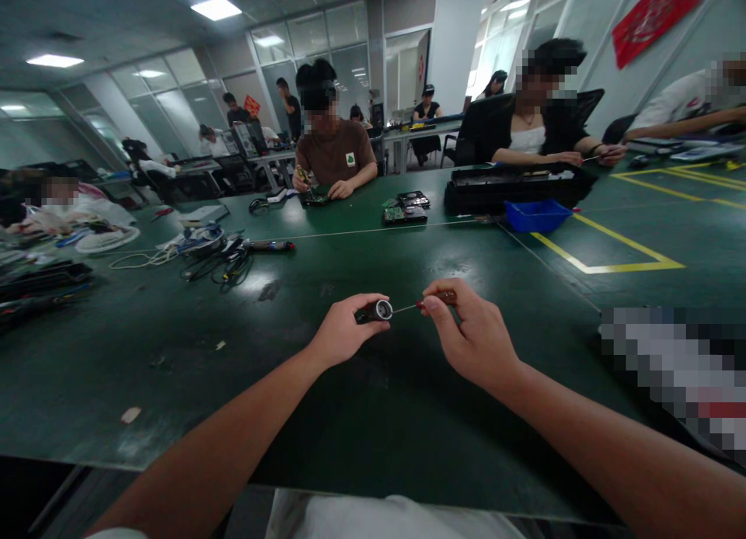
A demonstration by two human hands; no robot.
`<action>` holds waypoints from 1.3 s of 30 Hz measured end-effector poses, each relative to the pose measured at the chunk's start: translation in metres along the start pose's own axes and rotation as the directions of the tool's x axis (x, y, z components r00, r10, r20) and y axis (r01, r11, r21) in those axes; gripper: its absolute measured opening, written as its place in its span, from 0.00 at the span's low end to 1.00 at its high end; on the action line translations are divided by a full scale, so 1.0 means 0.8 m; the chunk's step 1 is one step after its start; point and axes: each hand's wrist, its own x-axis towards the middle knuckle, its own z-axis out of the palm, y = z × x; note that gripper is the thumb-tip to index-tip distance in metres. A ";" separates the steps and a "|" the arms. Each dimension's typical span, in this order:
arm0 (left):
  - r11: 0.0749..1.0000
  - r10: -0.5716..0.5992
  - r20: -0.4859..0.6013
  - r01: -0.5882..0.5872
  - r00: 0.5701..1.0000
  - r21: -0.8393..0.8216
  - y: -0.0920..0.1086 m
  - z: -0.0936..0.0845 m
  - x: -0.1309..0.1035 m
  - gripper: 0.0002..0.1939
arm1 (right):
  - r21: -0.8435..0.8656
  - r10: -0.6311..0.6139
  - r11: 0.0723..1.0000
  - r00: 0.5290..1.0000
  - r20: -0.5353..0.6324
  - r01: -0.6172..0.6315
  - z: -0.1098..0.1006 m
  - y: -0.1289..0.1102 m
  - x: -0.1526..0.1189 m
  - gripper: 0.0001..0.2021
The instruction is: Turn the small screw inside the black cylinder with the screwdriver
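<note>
Working on the black cylinder (381, 311), left of the blue bin (537, 216) and nearer me. Left hand (343, 333) clamped round it, right hand (475, 333) pinching the screwdriver (447, 297); hands apart. Tip's at the open end, contact unclear. Looks like tool-to-opening step; calls for steady alignment. Black housing (501, 183) behind bin, hard drives (405, 214) left, cables (230, 261) farther left: none in the way.

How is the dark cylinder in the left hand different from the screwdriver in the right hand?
The dark cylinder is short and thick; the screwdriver has a thin metal shaft. The cylinder has a pale ring at its end, while the screwdriver has a brownish handle. The cylinder's ringed end faces the camera; the screwdriver's shaft points sideways toward the cylinder. Both are held in hand.
</note>
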 end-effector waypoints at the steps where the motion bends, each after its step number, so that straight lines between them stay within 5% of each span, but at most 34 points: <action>1: 1.000 0.002 0.003 -0.002 1.000 0.001 0.000 0.000 0.000 0.22 | -0.004 -0.004 1.000 1.000 -0.002 0.004 0.000 0.000 0.000 0.06; 16: 0.999 0.031 0.021 -0.031 0.999 -0.011 -0.002 0.000 -0.001 0.21 | -0.032 -0.045 0.999 0.997 -0.057 0.044 -0.001 0.003 -0.002 0.06; 39: 1.000 0.023 0.023 -0.024 0.999 0.005 0.002 0.001 -0.001 0.21 | 0.000 -0.065 0.998 0.997 0.033 0.065 -0.004 -0.002 -0.001 0.04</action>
